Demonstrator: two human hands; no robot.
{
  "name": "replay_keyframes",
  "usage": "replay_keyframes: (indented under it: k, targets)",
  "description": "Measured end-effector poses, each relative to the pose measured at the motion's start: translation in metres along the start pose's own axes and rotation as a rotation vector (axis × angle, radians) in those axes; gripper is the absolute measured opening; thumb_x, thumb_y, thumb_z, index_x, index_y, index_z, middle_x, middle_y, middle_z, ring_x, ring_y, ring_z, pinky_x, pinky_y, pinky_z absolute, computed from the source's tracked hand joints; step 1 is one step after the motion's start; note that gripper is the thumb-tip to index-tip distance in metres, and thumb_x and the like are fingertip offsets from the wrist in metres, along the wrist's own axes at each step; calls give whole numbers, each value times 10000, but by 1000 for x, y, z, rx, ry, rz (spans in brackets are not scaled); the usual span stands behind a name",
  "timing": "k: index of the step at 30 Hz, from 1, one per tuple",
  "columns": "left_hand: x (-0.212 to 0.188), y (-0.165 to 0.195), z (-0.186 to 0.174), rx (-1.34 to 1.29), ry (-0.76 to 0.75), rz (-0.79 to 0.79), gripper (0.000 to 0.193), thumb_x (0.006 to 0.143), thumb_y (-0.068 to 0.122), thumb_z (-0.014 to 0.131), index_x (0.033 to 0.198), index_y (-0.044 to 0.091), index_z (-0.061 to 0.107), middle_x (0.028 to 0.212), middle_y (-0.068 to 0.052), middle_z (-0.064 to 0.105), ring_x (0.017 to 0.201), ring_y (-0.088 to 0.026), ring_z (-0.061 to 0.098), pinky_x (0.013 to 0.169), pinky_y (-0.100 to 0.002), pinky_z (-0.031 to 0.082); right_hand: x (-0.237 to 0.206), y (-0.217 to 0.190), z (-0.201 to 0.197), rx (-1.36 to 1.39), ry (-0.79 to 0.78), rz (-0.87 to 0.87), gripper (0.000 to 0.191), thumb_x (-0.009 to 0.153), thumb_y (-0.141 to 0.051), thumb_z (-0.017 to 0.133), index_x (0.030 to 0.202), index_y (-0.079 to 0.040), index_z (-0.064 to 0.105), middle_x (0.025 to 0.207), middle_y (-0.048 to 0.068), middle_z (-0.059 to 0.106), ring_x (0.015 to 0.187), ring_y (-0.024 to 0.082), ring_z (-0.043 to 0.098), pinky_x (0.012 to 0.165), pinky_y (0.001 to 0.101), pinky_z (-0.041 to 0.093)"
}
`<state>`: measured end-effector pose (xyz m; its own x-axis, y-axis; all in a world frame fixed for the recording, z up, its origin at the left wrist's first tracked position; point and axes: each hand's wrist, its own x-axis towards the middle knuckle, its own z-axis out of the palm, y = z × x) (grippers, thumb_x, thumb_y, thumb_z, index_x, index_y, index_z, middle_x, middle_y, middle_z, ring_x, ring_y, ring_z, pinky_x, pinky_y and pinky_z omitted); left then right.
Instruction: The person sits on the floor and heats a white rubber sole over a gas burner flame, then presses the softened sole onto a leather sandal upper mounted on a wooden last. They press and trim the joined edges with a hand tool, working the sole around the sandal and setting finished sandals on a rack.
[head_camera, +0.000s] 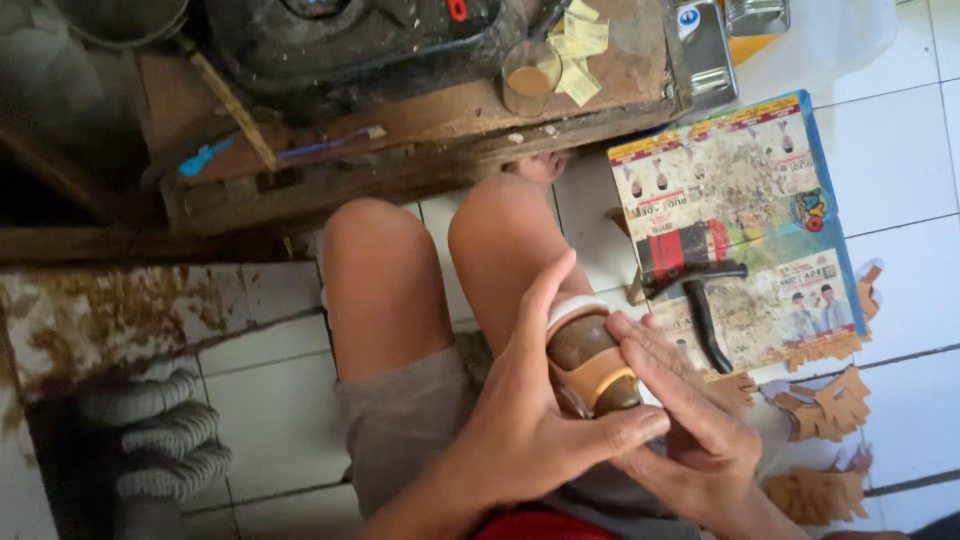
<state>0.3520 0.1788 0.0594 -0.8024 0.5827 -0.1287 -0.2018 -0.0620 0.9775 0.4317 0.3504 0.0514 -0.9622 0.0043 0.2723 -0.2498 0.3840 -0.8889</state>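
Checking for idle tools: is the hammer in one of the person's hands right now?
No, the hammer lies on the printed sheet while both hands hold a brown shoe.

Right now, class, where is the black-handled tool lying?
In the head view the black-handled tool lies on the printed sheet on the tiled floor, right of the person's knees, just beyond the right hand.

You have one view only, from the camera on your head, so nothing is shared with a second view. It looks steeply down over your lap at the white tiled floor (890, 160), close enough that your hands fill the lower middle of the frame. Your knees point up the picture toward the low wooden worktop (420, 130) along the top edge.
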Motion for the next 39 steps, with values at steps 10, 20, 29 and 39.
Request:
replay_keyframes:
  k: [10,20,29,39]
  targets:
    - [-14,17,-5,-153,-124,38,802,781,202,928,1464,-8,563,1282,-90,681,1167,-119,616,1123,-314,529,9,-12,-12,614,-230,671,1287,566,-306,1000,1605,-13,299,1525,176,493,1412,278,485,1186,428,351]
    - [-30,18,2,-15,-55,164,714,743,183,926,1344,27,573,1264,-111,695,1165,-165,716,1034,-322,578,-18,-11,-7,516,-217,493,982,678,-370,922,1457,68,515,1446,197,531,1348,271,594,1136,399,471]
    - [11,30,-31,-525,-99,-194,528,983,365,657,1374,37,520,1255,-73,678,1145,-169,678,1020,-321,560,15,4,-19,-214,-17,-538,707,795,-190,887,1405,-196,530,1552,186,313,1506,427,316,1255,585,271]
    - [59,38,-44,312,-44,111,404,841,282,823,1114,3,719,969,-94,752,889,-157,713,802,-308,571,70,2,-30,310,-169,64,801,1005,-123,646,1639,-54,160,1681,161,252,1559,290,280,1247,462,296]
